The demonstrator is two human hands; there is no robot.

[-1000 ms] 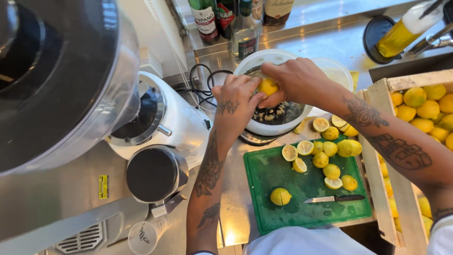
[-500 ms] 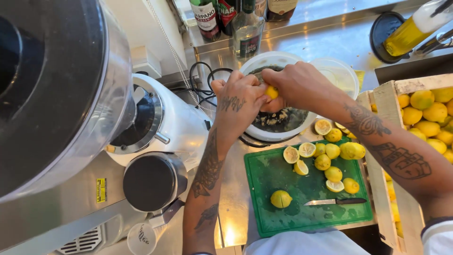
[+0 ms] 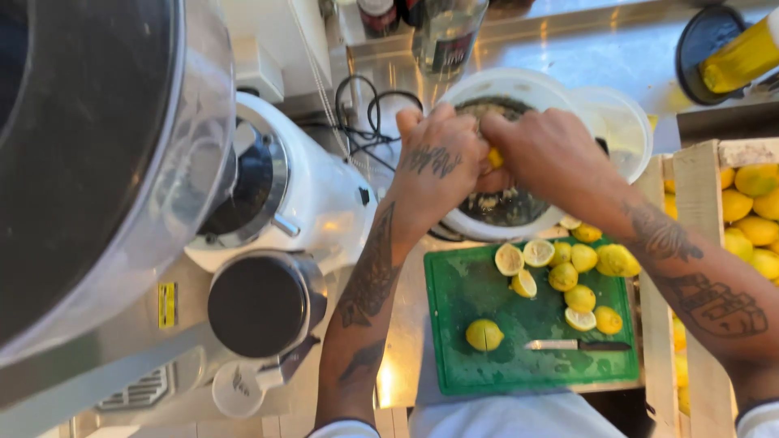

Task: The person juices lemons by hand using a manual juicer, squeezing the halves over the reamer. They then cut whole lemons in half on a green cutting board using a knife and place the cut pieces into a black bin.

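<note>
As the scene is viewed from above, its parts are labelled as follows.

Left hand [image 3: 438,166]: held over the white bowl [image 3: 519,85]; its grip is closed on the lemon half [image 3: 494,157], fingers curled against the fruit from the left.

Right hand [image 3: 552,154]: pressed against the same lemon half from the right; its grip is likewise closed around the fruit, so that only a small yellow patch is seen between the two hands.

Lemon half: located above the middle of the white bowl, enclosed by both hands.

White bowl: set on the steel tabletop [image 3: 592,57], just beyond the cutting board; dark pulp and seeds are seen inside it. A second pale, round container [image 3: 621,122] is placed touching its right side.

Cutting board [image 3: 462,373]: green, wet, laid on the tabletop near the person's body.

Cut lemons [image 3: 568,268]: a cluster of halves is gathered on the far right part of the board, some with the cut face up; one piece [image 3: 484,334] lies apart on the near left part.

Knife [image 3: 578,345]: dark-handled, laid flat on the board, the blade pointed left, near the single piece.

Wooden crate [image 3: 694,211]: placed to the right of the board and filled with whole lemons [image 3: 755,211].

Juicer machine [image 3: 284,203]: white, with a dark round cap, standing to the left of the left forearm.

Bottles [image 3: 446,36]: lined up at the far edge of the tabletop.

Yellow squeeze bottle [image 3: 742,57]: seen lying at the upper right.
</note>
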